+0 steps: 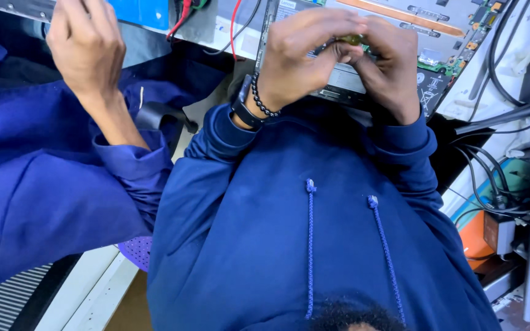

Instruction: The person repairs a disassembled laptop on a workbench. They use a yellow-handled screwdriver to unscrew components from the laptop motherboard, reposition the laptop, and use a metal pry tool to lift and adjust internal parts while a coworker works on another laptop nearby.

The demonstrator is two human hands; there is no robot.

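Both hands are pinching together on one small yellow-green tool handle [352, 39]: left hand [299, 58], wearing a bead bracelet [262, 101], is closing fingers around it, right hand [387, 64] is pressing against it. Opened laptop [424, 37] is lying just beyond them. A co-worker's hand [87, 46] is reaching in well apart, off the left hand's side.

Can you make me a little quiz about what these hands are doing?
1. True or false: the left hand and the right hand are far apart.
2. What is on the left wrist? A) a black watch and a bead bracelet B) a red glove C) nothing
3. Fill in: both hands pinch a small yellowish thing above an opened ____.

Key
1. False: their fingertips meet.
2. A
3. laptop
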